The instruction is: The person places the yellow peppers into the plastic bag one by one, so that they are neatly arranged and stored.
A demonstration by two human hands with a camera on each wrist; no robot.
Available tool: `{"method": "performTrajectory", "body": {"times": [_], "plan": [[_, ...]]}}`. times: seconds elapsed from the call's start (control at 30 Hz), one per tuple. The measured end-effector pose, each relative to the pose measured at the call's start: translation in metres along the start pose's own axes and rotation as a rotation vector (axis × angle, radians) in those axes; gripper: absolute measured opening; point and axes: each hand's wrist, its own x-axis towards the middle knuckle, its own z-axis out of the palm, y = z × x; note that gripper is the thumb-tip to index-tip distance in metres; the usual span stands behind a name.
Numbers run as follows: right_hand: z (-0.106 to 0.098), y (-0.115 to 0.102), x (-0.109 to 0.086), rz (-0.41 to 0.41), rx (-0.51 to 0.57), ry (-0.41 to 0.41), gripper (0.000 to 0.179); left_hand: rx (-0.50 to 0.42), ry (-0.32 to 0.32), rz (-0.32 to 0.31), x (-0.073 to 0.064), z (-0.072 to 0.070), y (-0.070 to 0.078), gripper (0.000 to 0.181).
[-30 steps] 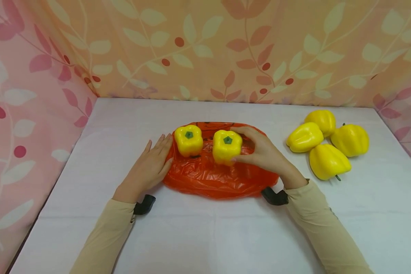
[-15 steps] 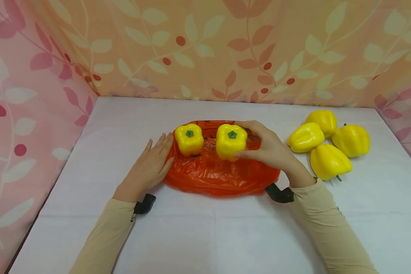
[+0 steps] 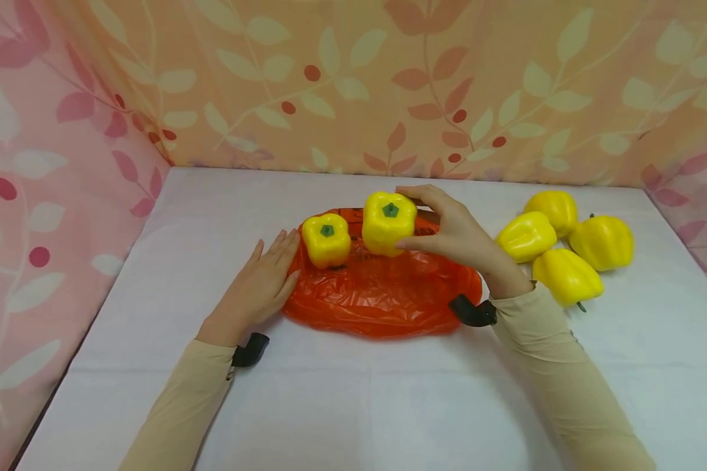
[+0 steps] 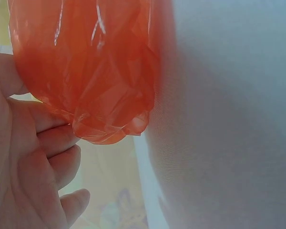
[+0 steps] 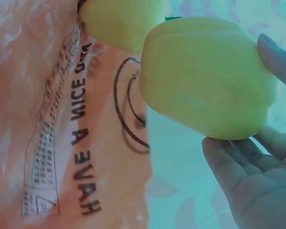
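Observation:
My right hand point(image 3: 456, 237) grips a yellow bell pepper point(image 3: 387, 229) by its side, thumb and fingers on opposite faces, with its green stem up. In the right wrist view, this bell pepper point(image 5: 205, 78) is clear of the printed red plastic bag point(image 5: 100, 186). A second yellow bell pepper point(image 3: 326, 245) stands stem up on the left part of the bag point(image 3: 377, 297). With fingers straight, my left hand point(image 3: 256, 284) lies at the bag's left edge. The left wrist view shows its fingers point(image 4: 52, 138) against the crumpled bag edge.
Several more yellow bell peppers point(image 3: 565, 275) lie in a cluster on the right of the white-covered table point(image 3: 353, 399). Leaf-patterned curtains point(image 3: 353, 85) hang behind and at both sides. A black piece sits at each wrist.
My right hand has lifted the bell pepper up and toward the back of the bag. My left hand and the second bell pepper have stayed in place.

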Motion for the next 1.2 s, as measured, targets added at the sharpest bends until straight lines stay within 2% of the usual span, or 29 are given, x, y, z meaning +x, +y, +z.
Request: {"method": "performTrajectory", "body": {"times": [0.2,0.5,0.8,1.03,1.2], "plan": [[0.011,0.011,0.010,0.030,0.036,-0.014,0.071,-0.005,-0.001,-0.006,0.000,-0.001,0.001,0.065],[0.023,0.033,0.011,0.063,0.095,-0.007,0.073,0.013,0.000,0.015,0.001,-0.001,0.002,0.063],[0.030,0.041,0.013,0.081,0.054,-0.012,0.073,0.024,-0.002,0.011,0.000,-0.002,0.002,0.063],[0.036,0.044,0.014,0.076,0.072,-0.014,0.073,0.030,-0.005,0.012,0.001,-0.001,0.000,0.064],[0.038,0.049,0.014,0.081,0.015,-0.022,0.073,0.028,0.000,0.016,0.002,0.000,0.000,0.064]]}}
